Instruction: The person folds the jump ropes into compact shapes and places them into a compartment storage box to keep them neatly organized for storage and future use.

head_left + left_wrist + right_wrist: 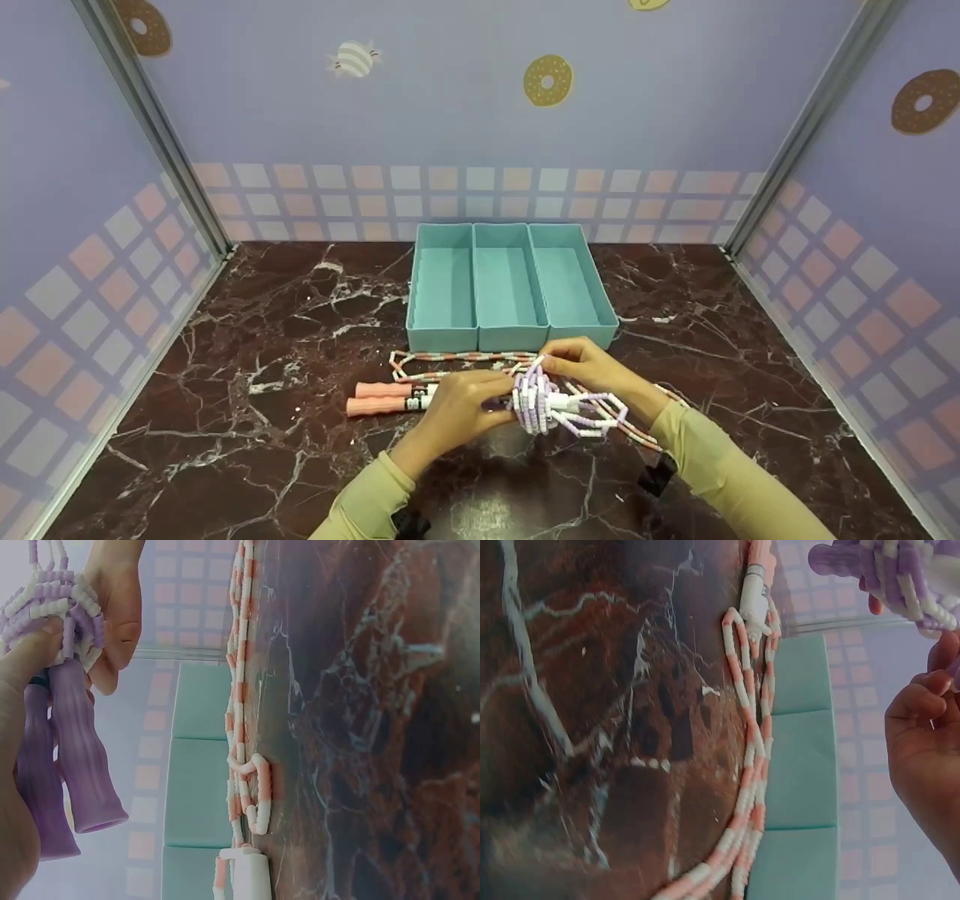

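Observation:
A purple-and-white beaded jump rope [531,409], wound into a bundle, is held above the table between both hands. My left hand [463,403] grips it, with its two purple handles [84,750] hanging below the wound beads in the left wrist view. On the bundle's far side, my right hand [589,367] pinches a strand of the beads. A loop of beads sticks out to the right. Beneath the hands lies an orange-and-white beaded jump rope [450,355], its pink handles [379,406] side by side at the left and partly covered by my left hand.
Behind the ropes stands a teal box [514,339] with three side-by-side compartments, nothing visible inside them. The table [247,450] is dark red marble with white veins. Patterned walls [480,127] enclose it at the back and both sides.

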A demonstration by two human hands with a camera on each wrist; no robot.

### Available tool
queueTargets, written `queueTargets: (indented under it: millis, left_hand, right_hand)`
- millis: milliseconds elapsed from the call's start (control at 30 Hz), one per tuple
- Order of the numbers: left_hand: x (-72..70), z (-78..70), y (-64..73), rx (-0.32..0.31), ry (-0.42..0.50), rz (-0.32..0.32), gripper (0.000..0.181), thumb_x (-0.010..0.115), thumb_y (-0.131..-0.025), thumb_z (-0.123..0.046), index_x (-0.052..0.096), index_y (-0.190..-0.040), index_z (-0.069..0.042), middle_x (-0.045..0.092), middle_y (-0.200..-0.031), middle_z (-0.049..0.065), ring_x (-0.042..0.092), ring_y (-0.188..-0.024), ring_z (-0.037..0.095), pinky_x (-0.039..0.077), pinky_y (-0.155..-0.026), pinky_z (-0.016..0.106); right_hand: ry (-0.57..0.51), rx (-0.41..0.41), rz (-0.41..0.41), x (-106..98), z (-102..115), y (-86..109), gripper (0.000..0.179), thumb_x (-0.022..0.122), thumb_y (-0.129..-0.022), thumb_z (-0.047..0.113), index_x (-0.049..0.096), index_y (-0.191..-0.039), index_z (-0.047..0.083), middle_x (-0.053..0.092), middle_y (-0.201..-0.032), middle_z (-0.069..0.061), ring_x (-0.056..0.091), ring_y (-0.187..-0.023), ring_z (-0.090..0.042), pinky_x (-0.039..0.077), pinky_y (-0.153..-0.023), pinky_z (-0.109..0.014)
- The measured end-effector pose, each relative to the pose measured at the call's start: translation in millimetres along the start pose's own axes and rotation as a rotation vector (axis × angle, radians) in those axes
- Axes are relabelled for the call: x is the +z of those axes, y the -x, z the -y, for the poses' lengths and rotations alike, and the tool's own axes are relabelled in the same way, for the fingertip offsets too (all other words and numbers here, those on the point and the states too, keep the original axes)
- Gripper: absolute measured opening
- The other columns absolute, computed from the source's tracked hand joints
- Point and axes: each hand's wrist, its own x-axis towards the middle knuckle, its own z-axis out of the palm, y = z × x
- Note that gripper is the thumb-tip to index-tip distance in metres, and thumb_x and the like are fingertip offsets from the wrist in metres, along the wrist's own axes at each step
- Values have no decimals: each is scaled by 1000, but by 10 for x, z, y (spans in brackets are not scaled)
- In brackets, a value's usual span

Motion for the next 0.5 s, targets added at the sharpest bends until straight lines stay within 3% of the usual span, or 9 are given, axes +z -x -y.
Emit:
queueTargets:
  millis: [200,367,433,500]
  left_hand:
    - [24,2,33,-61,6,-34,41,82,-75,-37,76,-107,-13,78,-101,5,75,-89,16,58,-80,24]
    - [36,22,44,-145,30,-81,30,84,-73,-29,76,-95,-11,78,-94,4,73,-81,15,57,-72,23]
    - [42,30,46,-175,36,-97,26,84,-72,-27,76,-91,-11,77,-91,3,73,-79,14,56,-70,23]
    - [51,36,47,-202,35,-108,25,84,-71,-26,75,-89,-11,77,-90,2,72,-79,14,56,-69,24]
  right_hand:
    - [-74,56,-97,89,-23,60,25,52,-101,12,71,-100,28,69,-92,18,60,-81,3,49,-70,-13]
    - [-242,101,-175,202,49,120,16,57,-100,21,73,-105,23,72,-96,11,64,-82,0,53,-67,-15]
    - [-285,125,-217,246,54,137,16,59,-99,25,73,-105,23,71,-91,11,62,-73,1,51,-58,-15]
    - [-298,126,-283,292,37,154,15,60,-97,27,73,-105,24,72,-94,11,64,-78,1,52,-62,-15]
